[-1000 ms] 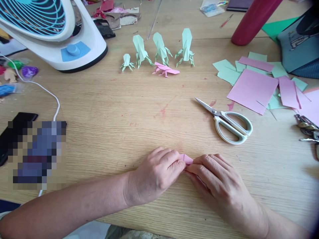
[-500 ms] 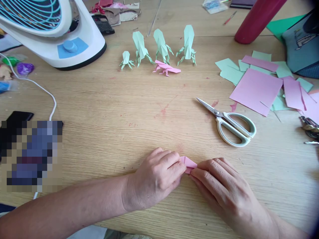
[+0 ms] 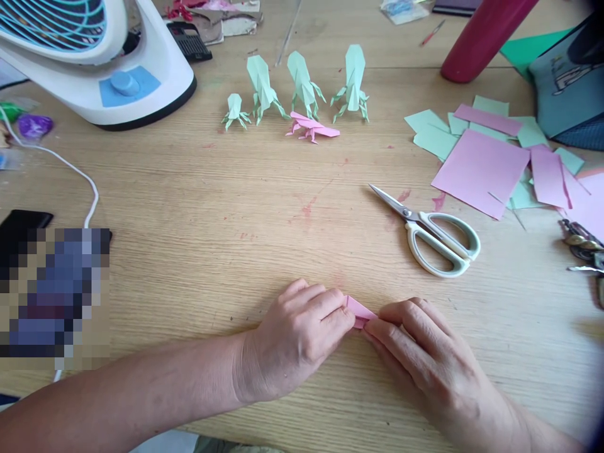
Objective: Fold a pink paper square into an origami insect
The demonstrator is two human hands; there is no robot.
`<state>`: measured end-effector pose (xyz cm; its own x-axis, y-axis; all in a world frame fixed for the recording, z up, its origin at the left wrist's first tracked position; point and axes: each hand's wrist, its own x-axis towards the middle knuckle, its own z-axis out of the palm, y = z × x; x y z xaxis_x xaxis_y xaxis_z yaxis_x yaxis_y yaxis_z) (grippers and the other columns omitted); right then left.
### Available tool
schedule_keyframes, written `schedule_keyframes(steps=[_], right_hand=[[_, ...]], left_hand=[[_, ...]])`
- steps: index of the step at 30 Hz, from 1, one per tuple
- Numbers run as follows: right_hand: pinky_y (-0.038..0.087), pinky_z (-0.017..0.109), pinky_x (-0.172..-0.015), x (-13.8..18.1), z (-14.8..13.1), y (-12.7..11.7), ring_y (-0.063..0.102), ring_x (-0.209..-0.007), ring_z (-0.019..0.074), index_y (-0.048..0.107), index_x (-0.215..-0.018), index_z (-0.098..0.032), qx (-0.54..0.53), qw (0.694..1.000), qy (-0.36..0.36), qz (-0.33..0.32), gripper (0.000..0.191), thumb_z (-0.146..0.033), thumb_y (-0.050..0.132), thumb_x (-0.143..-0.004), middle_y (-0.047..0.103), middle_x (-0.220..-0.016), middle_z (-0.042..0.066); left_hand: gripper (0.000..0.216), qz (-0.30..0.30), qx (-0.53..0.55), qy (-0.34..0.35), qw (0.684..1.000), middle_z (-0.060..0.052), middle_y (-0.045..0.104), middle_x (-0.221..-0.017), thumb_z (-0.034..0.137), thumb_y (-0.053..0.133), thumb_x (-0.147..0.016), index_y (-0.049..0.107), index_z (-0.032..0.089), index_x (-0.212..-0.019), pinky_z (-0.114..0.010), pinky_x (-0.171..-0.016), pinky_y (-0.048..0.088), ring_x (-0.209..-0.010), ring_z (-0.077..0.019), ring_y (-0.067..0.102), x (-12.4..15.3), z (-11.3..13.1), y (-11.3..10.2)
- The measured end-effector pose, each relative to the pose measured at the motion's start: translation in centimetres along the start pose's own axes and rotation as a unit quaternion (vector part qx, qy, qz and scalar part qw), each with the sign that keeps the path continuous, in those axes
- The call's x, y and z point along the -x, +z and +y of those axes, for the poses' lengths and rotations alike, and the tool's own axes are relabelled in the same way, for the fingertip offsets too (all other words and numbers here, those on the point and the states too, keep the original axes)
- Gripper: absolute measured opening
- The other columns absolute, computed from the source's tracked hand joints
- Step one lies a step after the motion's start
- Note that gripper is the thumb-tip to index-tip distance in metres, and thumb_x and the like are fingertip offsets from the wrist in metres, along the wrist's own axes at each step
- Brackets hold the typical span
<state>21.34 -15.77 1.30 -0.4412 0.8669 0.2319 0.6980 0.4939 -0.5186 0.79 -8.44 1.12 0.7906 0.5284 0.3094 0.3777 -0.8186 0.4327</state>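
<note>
A small piece of folded pink paper spans the gap between my hands near the front of the wooden table. My left hand is closed, its thumb and fingers pinching the paper's left end and covering it. On the paper's right corner, my right hand pinches with its fingertips and thumb. Only the middle of the paper shows, with creases and a folded edge. Beyond the right hand lies a pair of scissors with white and grey handles, blades pointing to the far left.
Several pale green origami figures and a pink origami figure stand at the back. Pink and green paper sheets lie at right, near keys and a dark red bottle. A white fan stands at back left.
My left hand has slid slightly right along the pink paper, so less of the paper shows. The whole view has shifted a little; both hands keep their pinch.
</note>
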Motion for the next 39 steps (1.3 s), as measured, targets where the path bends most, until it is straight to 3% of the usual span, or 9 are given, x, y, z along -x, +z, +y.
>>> schedule_keyframes(steps=[8, 14, 18, 21, 26, 31, 39], right_hand=[[0.047, 0.035, -0.076, 1.5, 0.7, -1.1, 0.057, -0.086, 0.0183, 0.063, -0.109, -0.014, 0.002, 1.000, 0.022, 0.019, 0.021, -0.003, 0.052, -0.095, 0.060, -0.103, 0.011], [0.047, 0.033, -0.067, 0.9, -0.2, -1.4, 0.055, -0.075, 0.0165, 0.065, -0.101, -0.014, 0.006, 0.999, 0.018, 0.028, 0.016, -0.006, 0.053, -0.095, 0.061, -0.088, 0.007], [0.044, 0.034, -0.062, 0.2, -0.8, -1.8, 0.052, -0.069, 0.0172, 0.062, -0.116, -0.012, 0.034, 0.999, -0.018, 0.009, 0.025, -0.006, 0.051, -0.095, 0.058, -0.080, 0.006], [0.046, 0.034, -0.064, -0.2, -1.1, -2.2, 0.055, -0.074, 0.0194, 0.060, -0.123, -0.011, 0.037, 0.998, -0.044, 0.008, 0.032, -0.005, 0.044, -0.096, 0.062, -0.087, 0.010], [0.053, 0.028, -0.068, -0.8, 0.0, -1.4, 0.062, -0.080, 0.0167, 0.062, -0.117, -0.014, -0.046, 0.998, 0.012, -0.035, 0.027, -0.007, 0.042, -0.100, 0.064, -0.092, 0.008], [0.054, 0.024, -0.070, -0.8, 1.3, -1.3, 0.066, -0.083, 0.0135, 0.063, -0.110, -0.020, -0.114, 0.990, 0.063, -0.059, 0.022, -0.011, 0.046, -0.101, 0.066, -0.097, 0.006], [0.053, 0.025, -0.064, -0.9, -0.1, -1.2, 0.063, -0.074, 0.0135, 0.065, -0.098, -0.018, -0.062, 0.994, 0.085, -0.025, 0.016, -0.012, 0.051, -0.098, 0.064, -0.090, 0.005]], left_hand=[[0.017, -0.020, 0.011, -0.020, 1.000, 0.001, 0.065, -0.081, 0.020, 0.055, -0.098, 0.066, 0.018, -0.085, -0.029, -0.066, 0.036, -0.072, -0.0130, 0.059, -0.2, -0.1, -0.3], [0.022, -0.034, 0.014, -0.021, 0.999, 0.000, 0.063, -0.079, 0.021, 0.054, -0.099, 0.063, 0.017, -0.080, -0.028, -0.066, 0.035, -0.070, -0.0120, 0.056, -0.2, -0.1, -0.4], [0.030, -0.030, 0.016, -0.020, 0.999, 0.000, 0.063, -0.078, 0.026, 0.046, -0.103, 0.062, 0.017, -0.080, -0.029, -0.065, 0.034, -0.069, -0.0118, 0.055, -0.3, -0.1, -0.5], [0.037, -0.039, 0.012, -0.016, 0.999, -0.001, 0.061, -0.076, 0.028, 0.041, -0.105, 0.061, 0.016, -0.076, -0.030, -0.064, 0.037, -0.067, -0.0125, 0.053, -0.3, -0.2, -0.6], [0.018, -0.015, 0.039, 0.022, 0.999, -0.004, 0.068, -0.093, 0.013, 0.053, -0.098, 0.066, 0.014, -0.086, -0.027, -0.076, 0.050, -0.081, -0.0136, 0.058, -0.2, -0.4, -0.4], [0.018, -0.035, 0.072, 0.044, 0.996, -0.006, 0.070, -0.101, 0.009, 0.051, -0.098, 0.066, 0.013, -0.090, -0.026, -0.085, 0.057, -0.089, -0.0132, 0.063, -0.3, -0.4, -0.2], [0.020, -0.048, 0.082, 0.014, 0.995, -0.006, 0.069, -0.100, 0.004, 0.048, -0.095, 0.065, 0.014, -0.097, -0.029, -0.085, 0.059, -0.092, -0.0149, 0.066, -0.6, 0.0, -0.3]])
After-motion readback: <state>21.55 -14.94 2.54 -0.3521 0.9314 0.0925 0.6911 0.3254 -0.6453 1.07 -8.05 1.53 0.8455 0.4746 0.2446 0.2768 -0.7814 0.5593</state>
